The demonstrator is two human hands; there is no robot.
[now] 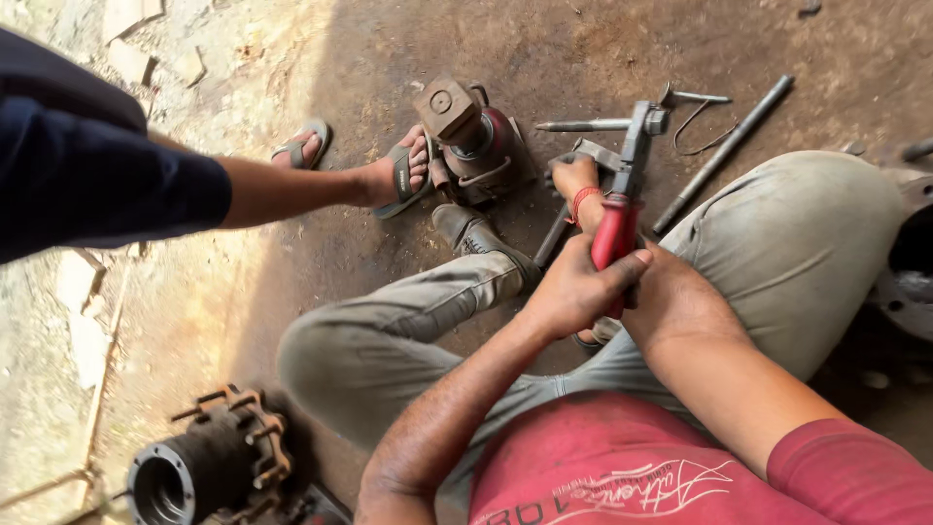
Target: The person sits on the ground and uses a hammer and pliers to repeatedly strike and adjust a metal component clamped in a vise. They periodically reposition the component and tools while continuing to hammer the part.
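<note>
I sit on the ground in grey trousers. My left hand (573, 292) and my right hand (673, 303) are both closed around the red handles of a plier-like tool (615, 233), which points away from me. Its grey metal head (641, 126) reaches over a metal piece (595, 151) on the floor. Another hand (573, 177), with a red thread at the wrist, rests on that piece just left of the tool; its arm is hidden behind my hands.
A rusty, red-tinted joint part (471, 136) stands beyond my boot (476, 233). A person in dark blue at the left has sandalled feet (403, 175) beside it. Steel rods (724, 151), a punch (583, 124) and a wheel hub (209, 467) lie around.
</note>
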